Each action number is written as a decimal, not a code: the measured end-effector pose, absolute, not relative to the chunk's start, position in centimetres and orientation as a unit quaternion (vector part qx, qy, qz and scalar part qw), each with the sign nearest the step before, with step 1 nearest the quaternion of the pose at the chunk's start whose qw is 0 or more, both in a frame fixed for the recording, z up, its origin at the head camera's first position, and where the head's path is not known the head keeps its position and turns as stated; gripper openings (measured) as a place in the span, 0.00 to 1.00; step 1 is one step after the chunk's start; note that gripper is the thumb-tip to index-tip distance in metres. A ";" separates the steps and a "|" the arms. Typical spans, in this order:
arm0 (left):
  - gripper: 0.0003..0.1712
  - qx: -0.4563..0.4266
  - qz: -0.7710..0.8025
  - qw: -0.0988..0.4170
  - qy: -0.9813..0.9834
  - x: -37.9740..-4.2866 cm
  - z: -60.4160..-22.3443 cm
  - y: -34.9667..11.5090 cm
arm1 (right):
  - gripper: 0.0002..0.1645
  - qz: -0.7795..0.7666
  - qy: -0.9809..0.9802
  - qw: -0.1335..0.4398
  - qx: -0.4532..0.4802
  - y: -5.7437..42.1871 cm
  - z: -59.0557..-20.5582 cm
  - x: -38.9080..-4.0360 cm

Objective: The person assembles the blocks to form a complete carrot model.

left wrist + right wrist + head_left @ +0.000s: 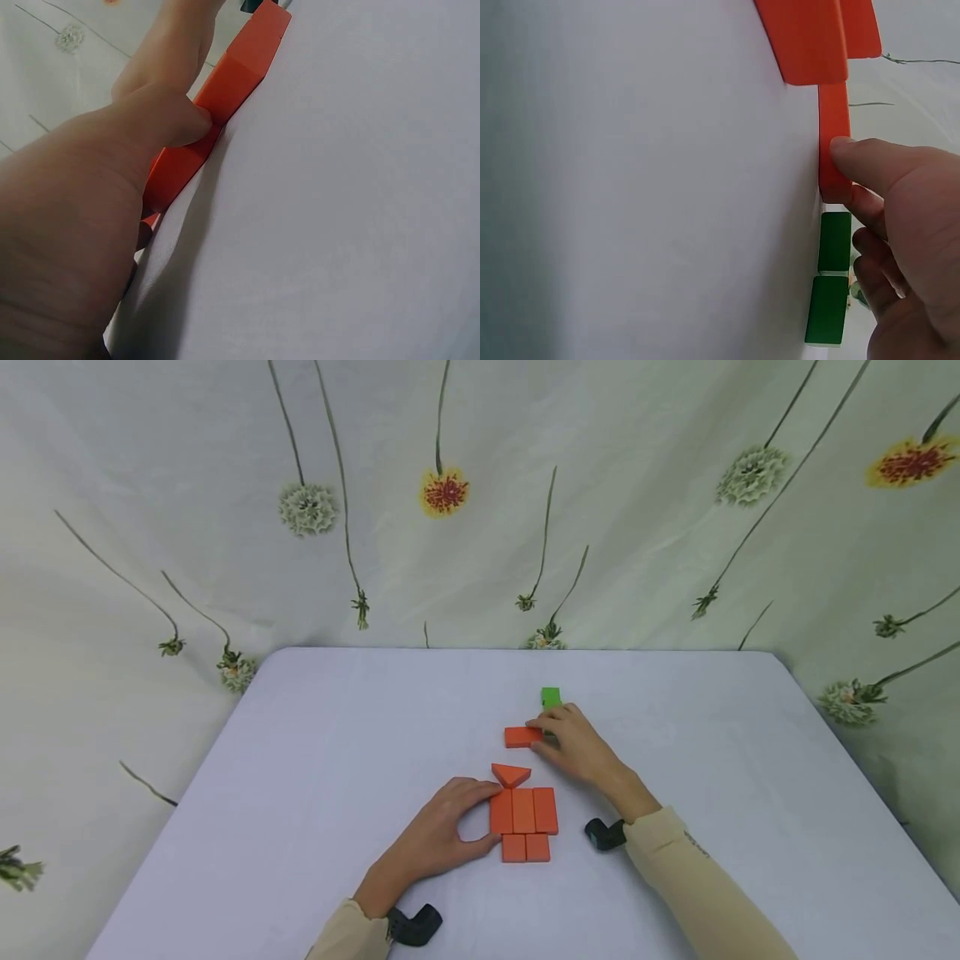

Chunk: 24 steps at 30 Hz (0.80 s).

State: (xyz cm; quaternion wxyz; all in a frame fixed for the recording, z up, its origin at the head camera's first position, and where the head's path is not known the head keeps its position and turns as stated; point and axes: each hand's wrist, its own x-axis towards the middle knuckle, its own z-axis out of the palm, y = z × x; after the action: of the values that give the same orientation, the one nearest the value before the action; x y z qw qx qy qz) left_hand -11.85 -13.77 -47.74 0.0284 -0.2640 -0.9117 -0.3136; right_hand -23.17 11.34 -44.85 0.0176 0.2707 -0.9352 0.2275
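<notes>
In the head view, three long orange blocks [523, 812] lie side by side, with two smaller orange blocks [537, 848] against their near ends. An orange triangular block [512, 775] points toward them from the far side. My left hand [438, 831] holds the leftmost long block [500, 814], index finger at its far end and thumb at its near end. Farther back, the right hand [576, 745] pinches another orange rectangular block [519, 737] by its right end. In the right wrist view, its thumb [855, 156] presses the block's near face.
A green block [551, 696] lies just behind the right hand; two green blocks [828, 309] show in the right wrist view. The white table [337, 735] ends at a flower-printed cloth [480, 568]. Each wrist carries a black camera [416, 927].
</notes>
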 end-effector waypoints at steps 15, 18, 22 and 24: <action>0.35 -0.263 -0.305 0.035 -0.915 -11.9 -48.0 -13.6 | 0.20 0.277 -0.934 0.007 0.228 11.8 -44.3 -21.9; 0.36 -0.264 -0.307 0.032 -0.914 -11.9 -47.9 -13.6 | 0.19 0.300 -0.927 0.009 0.225 12.1 -44.2 -21.5; 0.36 -0.260 -0.308 0.027 -0.915 -11.8 -47.7 -13.7 | 0.20 0.332 -0.917 0.014 0.222 12.5 -44.0 -20.8; 0.36 -0.258 -0.307 0.026 -0.916 -11.8 -47.7 -13.7 | 0.19 0.352 -0.909 0.020 0.221 12.7 -44.0 -20.4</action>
State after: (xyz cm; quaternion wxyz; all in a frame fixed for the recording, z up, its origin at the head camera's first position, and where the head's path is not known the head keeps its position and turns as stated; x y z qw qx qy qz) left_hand -11.77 -13.69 -47.74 0.0264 -0.2583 -0.9155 -0.3073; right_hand -20.44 12.65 -43.97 0.0202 0.2213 -0.9091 0.3522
